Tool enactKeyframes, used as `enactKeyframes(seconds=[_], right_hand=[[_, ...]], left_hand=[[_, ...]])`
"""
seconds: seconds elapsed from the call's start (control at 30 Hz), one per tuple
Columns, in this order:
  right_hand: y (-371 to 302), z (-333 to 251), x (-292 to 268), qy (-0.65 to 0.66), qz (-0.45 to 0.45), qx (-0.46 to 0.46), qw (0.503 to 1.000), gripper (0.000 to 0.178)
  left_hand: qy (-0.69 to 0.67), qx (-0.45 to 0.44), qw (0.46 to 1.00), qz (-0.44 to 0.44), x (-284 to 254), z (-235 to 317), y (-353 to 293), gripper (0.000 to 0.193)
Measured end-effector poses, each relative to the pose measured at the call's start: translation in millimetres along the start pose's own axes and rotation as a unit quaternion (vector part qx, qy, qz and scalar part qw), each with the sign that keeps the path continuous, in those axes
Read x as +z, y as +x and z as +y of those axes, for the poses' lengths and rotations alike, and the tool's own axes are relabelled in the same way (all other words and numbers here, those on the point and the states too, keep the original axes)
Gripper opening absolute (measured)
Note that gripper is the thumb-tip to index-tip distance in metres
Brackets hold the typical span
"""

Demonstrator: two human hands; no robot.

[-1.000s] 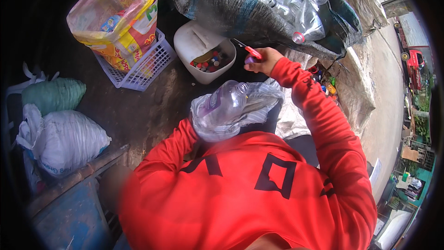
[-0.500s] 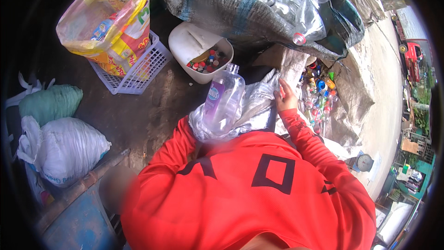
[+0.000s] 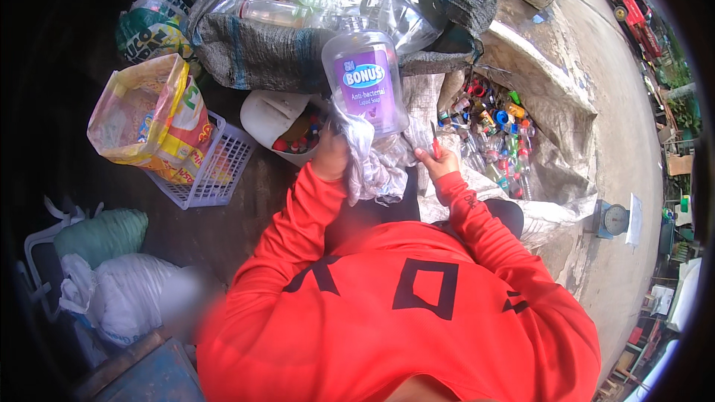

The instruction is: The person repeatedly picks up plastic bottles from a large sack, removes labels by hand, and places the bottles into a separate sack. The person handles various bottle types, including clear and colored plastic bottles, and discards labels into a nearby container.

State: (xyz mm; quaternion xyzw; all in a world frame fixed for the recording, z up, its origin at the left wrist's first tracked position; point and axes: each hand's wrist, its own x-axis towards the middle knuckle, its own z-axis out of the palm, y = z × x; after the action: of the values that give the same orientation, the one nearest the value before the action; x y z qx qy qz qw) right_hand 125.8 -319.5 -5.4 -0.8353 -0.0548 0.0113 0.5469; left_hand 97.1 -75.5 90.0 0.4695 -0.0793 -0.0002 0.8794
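bottle held up over the sacks

gripped a clear bottle with a purple label (image 3: 366, 78) at its base in the left hand (image 3: 333, 152), fingers closed, above a crumpled plastic bag (image 3: 376, 167). pinched a small red-handled cutter (image 3: 435, 141) in the right hand (image 3: 438, 165), just beside. sat near a white tub of caps (image 3: 279, 120), a sack of clear bottles (image 3: 253, 48), and a white basket (image 3: 216, 171).

The clear bottle with the purple label (image 3: 366, 82) now stands raised in front of the left hand (image 3: 331, 152), higher than before. The right hand (image 3: 438, 162), with its red cutter (image 3: 435, 143), sits back beside it, away from the white tub (image 3: 277, 115).
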Motion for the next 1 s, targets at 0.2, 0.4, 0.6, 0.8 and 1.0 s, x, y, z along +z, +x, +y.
enactKeyframes(seconds=[0.2, 0.4, 0.6, 0.8, 1.0], right_hand=[[6, -94, -98, 0.109, -0.035, -0.002, 0.993, 0.022], [-9, -178, -128, -0.018, 0.037, -0.151, 0.988, 0.017], [-13, -182, -142, -0.091, 0.071, -0.216, 0.970, 0.021], [-24, -183, -153, -0.101, 0.052, -0.202, 0.973, 0.021], [-24, -178, -150, -0.034, 0.084, -0.227, 0.970, 0.018]], left_hand=[[-0.067, -0.020, 0.997, 0.032, 66, 13, 0, 0.039], [0.029, -0.043, 0.994, -0.101, 103, 5, 4, 0.053], [0.049, -0.075, 0.988, -0.126, 121, 1, -2, 0.053], [0.055, -0.080, 0.984, -0.148, 134, 9, -4, 0.053], [0.104, -0.071, 0.978, -0.166, 136, 9, -5, 0.056]])
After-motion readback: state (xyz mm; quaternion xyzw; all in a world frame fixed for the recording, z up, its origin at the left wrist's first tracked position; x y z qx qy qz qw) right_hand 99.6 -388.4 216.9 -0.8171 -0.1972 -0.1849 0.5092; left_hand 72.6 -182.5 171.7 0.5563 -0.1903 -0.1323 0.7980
